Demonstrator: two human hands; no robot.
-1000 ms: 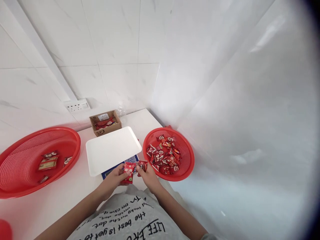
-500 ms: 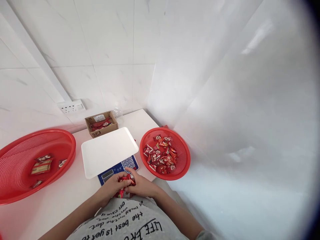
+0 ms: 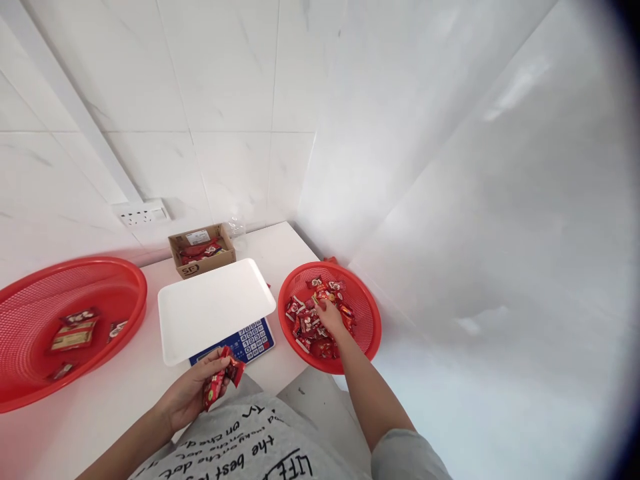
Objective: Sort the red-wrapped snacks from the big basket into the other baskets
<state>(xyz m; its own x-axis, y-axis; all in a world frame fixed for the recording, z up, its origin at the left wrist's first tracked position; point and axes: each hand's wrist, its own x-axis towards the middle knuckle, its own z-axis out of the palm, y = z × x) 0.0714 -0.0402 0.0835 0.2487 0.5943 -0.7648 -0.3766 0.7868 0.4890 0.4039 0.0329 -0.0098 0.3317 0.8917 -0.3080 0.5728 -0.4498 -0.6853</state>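
My left hand (image 3: 197,383) is closed around a few small red wrapped candies (image 3: 215,388), just in front of the blue digital scale (image 3: 257,341). Over at the right, my right hand (image 3: 330,316) reaches down into a round red plastic basket (image 3: 369,333). Its fingers are drawn together on a wrapped candy among the heap of red wrapped candies (image 3: 309,323); the fingertips are partly hidden there. A white tray (image 3: 215,307) lies on top of the scale with nothing on it.
A larger red basket (image 3: 135,280) at the left holds a few packets, one with a gold label (image 3: 73,335). Behind the tray stands a cardboard box (image 3: 193,269) with red packets inside. A wall socket (image 3: 143,213) is above the white table (image 3: 273,247).
My hands were together at the scale's front edge, on the red candies. My right hand has moved away into the right basket; my left hand has kept the candies and shifted slightly left.
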